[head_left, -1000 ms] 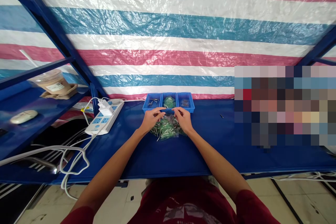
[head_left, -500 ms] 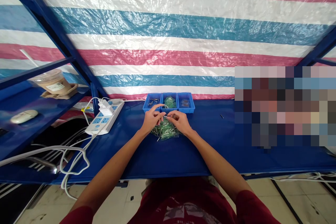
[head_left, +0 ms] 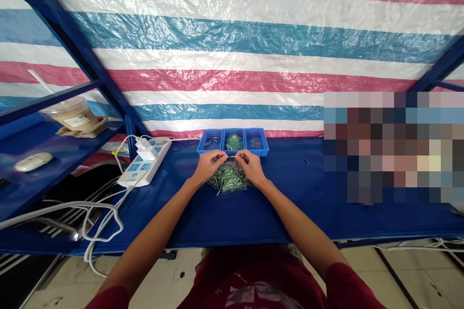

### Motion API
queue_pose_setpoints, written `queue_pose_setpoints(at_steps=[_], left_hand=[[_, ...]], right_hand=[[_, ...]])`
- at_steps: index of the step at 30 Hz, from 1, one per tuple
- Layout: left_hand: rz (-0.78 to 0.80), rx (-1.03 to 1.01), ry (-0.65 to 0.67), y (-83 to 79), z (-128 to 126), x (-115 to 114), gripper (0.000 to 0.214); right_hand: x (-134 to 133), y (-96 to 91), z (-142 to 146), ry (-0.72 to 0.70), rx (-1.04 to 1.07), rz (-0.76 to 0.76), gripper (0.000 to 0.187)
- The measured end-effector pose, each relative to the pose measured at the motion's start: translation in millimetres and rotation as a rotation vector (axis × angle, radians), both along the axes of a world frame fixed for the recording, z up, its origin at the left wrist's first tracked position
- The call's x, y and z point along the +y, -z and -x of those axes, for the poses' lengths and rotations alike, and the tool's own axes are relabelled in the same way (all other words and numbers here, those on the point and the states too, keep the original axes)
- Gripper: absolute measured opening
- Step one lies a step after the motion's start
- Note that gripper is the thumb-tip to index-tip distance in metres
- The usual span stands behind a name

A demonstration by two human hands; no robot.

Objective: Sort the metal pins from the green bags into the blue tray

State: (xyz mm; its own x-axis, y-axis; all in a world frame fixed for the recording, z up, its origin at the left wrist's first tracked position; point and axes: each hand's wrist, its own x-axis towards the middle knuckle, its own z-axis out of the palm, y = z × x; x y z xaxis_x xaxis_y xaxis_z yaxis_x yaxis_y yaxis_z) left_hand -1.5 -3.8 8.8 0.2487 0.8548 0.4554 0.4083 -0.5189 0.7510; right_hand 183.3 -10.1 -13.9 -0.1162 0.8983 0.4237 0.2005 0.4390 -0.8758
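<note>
- Left hand (head_left: 210, 164) has curled inward, and the right hand (head_left: 251, 163) has come forward level with it.
- Both pinch narrowly on what looks like one thin, shiny rod (head_left: 231, 156), held between them.
- Working it by both ends seems the step in hand, calling for a steady, light pinch next.
- Beneath, crinkly green plastic (head_left: 232, 183) and slim rods (head_left: 219, 184) heap on the smooth blue tabletop (head_left: 232, 222).
- Beyond, rectangular blue plastic bins (head_left: 267, 148) stand before striped, glossy woven sheeting (head_left: 232, 34).

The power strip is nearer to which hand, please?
Left: the left hand is to the right of the power strip; the right hand is farther right.
</note>
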Motion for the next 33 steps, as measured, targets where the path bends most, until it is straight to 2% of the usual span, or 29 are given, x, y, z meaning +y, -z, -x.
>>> queue_pose_setpoints(at_steps=[8, 13, 18, 21, 24, 30, 33], left_hand=[[0.063, -0.129, -0.005, 1.7, -4.3, -1.7, 0.032], [0.147, -0.311, -0.003, 7.2, -9.3, 1.8, 0.027], [0.131, -0.368, -0.038, 9.9, -13.2, 3.0, 0.026], [0.114, -0.355, -0.051, 7.8, -13.6, 0.7, 0.029], [0.119, -0.301, -0.007, 5.3, -11.9, -1.5, 0.033], [-0.057, 0.045, 0.007, 2.1, -4.8, 0.3, 0.029], [-0.056, 0.024, -0.005, 3.5, -2.5, 2.6, 0.027]], right_hand=[[-1.4, -1.7, 0.2, 0.03, -0.035, -0.031, 0.028], [-0.6, 2.6, 2.9, 0.047, 0.047, 0.045, 0.034], [0.6, 3.3, 3.5, 0.027, 0.013, 0.027, 0.036], [0.2, 1.7, 2.9, 0.035, -0.048, 0.002, 0.039], [-0.2, 1.0, 2.3, 0.072, -0.052, 0.015, 0.043], [0.6, 2.0, 0.0, 0.15, 0.004, 0.018, 0.041], [1.0, 1.9, -1.3, 0.159, 0.032, -0.002, 0.036]])
